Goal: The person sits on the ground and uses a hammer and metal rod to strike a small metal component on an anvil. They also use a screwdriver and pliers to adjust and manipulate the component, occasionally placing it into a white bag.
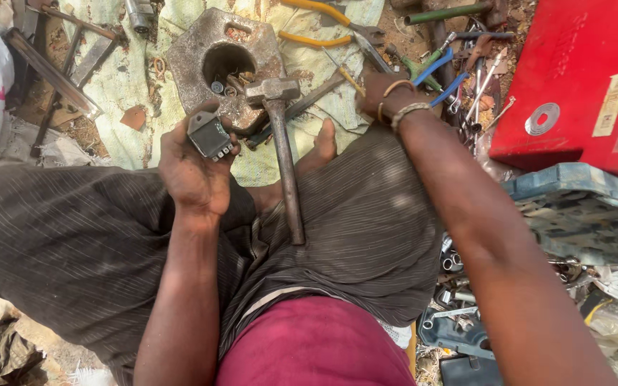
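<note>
Seen from above, looking down at a seated person's lap and two bare arms, on ground littered with tools.

Left hand: raised above the left knee, palm up, fingers curled around a small grey box-shaped part with a row of little metal terminals along its lower right edge. Held firmly between thumb and fingers.

Right hand: stretched forward past the right knee, bangles on the wrist, fingers down among a cluster of tools. Cannot tell whether closed on anything, fingertips hidden. Nearest to it: blue-handled pliers just beside the wrist, and yellow-handled pliers a little further up.

Between the knees: a hammer, rusty metal head at the top, long metal handle running down and resting on the dark striped trousers. Head touching the edge of a heavy, flat, eight-sided metal block with a round hole in the middle, small nuts lying inside the hole. A bare foot just right of the hammer handle.

Under the block: a pale, dirty cloth sheet. Far left: long rusty metal bars. Upper right: a red metal box. Below it: a worn blue-grey plastic tray. Lower right, by the hip: loose sockets and small metal pieces. Bottom centre: a maroon shirt.
</note>
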